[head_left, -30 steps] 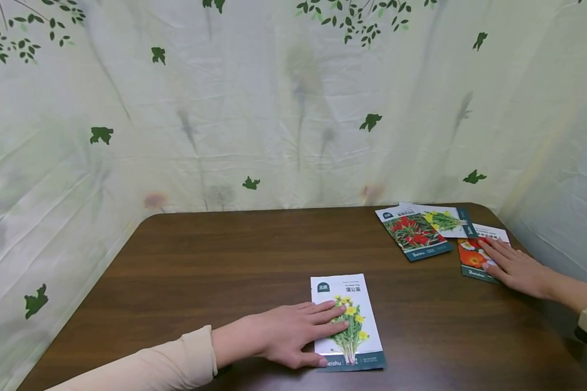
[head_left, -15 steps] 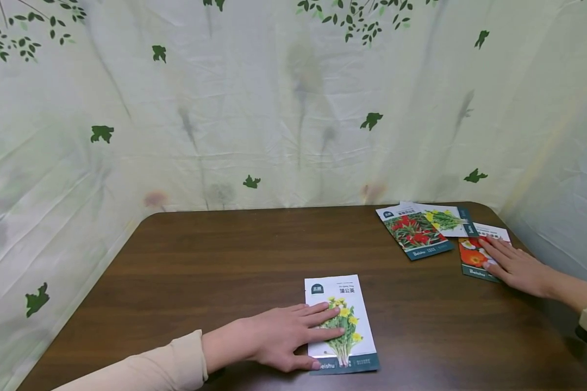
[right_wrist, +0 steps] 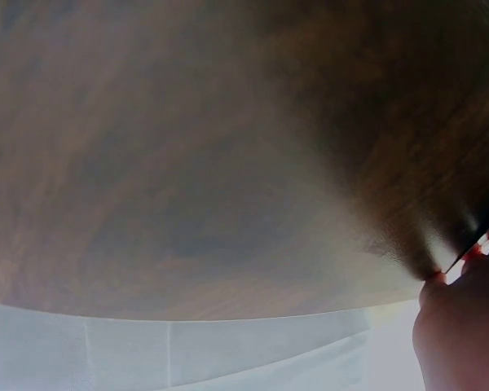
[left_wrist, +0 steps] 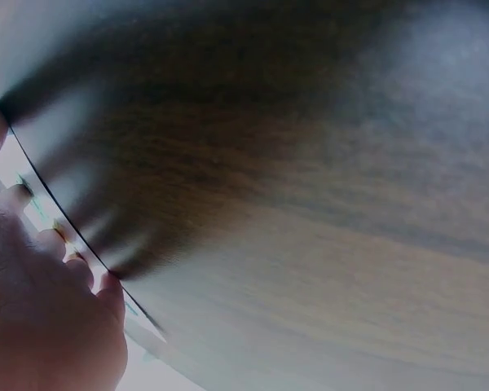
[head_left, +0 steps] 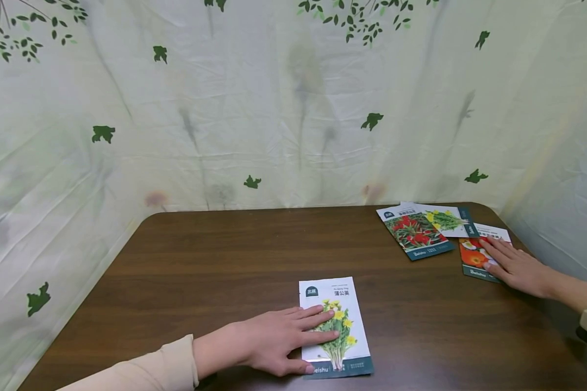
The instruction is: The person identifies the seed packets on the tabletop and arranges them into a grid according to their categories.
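Note:
My left hand (head_left: 279, 339) lies flat with spread fingers on a white seed packet (head_left: 344, 320) printed with yellow dandelions, near the front middle of the table. In the left wrist view, the fingers of that left hand (left_wrist: 41, 301) press along the packet's edge (left_wrist: 138, 314). At the table's right side my right hand (head_left: 523, 271) rests, fingers extended, on a seed packet with orange and red flowers (head_left: 474, 258), covering its right part. The right wrist view catches only part of this right hand (right_wrist: 464, 326) at the lower right, fingertips down at the packet.
Beside the right hand, a packet with red flowers (head_left: 414, 233) overlaps another dandelion packet (head_left: 452, 220) turned sideways, close to the back right corner. The brown wooden table (head_left: 215, 260) ends at a pale curtain (head_left: 274, 108) with leaf prints behind and at both sides.
The left hand has slid the dandelion packet a little to the left and slightly toward the front edge. The right hand and the packets by it stay in place.

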Demonstrator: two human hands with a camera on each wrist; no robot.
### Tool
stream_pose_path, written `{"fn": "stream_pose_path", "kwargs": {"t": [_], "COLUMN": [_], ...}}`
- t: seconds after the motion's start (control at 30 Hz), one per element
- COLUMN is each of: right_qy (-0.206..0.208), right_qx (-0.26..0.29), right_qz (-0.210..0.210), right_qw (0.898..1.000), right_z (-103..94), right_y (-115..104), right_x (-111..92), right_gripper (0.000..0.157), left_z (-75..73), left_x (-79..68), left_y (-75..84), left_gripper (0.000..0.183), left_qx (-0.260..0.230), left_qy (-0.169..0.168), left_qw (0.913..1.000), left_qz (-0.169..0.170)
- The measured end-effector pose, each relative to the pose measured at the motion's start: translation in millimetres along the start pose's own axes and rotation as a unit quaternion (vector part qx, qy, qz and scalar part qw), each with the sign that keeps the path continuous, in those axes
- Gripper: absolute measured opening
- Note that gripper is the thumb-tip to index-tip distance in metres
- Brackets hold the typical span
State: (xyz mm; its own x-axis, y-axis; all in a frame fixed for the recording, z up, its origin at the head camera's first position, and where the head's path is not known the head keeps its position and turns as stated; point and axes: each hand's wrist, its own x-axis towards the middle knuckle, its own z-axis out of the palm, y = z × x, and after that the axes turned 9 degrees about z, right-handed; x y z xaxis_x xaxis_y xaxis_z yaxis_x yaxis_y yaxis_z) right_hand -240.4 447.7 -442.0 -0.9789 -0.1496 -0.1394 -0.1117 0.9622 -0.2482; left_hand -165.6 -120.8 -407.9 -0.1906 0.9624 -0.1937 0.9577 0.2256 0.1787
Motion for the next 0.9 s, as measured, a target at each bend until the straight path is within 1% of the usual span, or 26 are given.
{"fn": "stream_pose_path", "kwargs": {"t": [0.27, 0.53, 0.9], "right_qy": [-0.001, 0.002, 0.002], "right_qx": [0.002, 0.003, 0.000], "right_qz": [0.001, -0.001, -0.001], "right_qw": [1.000, 1.000, 1.000], "right_z": [-0.4, 0.0, -0.4], "right_y": [-0.5, -0.6, -0.3], "right_x": [-0.5, -0.5, -0.3], "right_gripper": [0.076, 0.076, 0.076], "left_z": [-0.2, 0.9, 3.9], "left_x": [-6.0, -12.9, -20.6], "left_y": [2.1, 2.8, 3.5], "left_gripper": [0.064, 0.064, 0.063], "left_qx": [0.004, -0.018, -0.012], "left_qy": [0.001, 0.001, 0.012], "left_qw": [1.0000, 0.9998, 0.9999], "left_qz": [0.002, -0.002, 0.002]}}
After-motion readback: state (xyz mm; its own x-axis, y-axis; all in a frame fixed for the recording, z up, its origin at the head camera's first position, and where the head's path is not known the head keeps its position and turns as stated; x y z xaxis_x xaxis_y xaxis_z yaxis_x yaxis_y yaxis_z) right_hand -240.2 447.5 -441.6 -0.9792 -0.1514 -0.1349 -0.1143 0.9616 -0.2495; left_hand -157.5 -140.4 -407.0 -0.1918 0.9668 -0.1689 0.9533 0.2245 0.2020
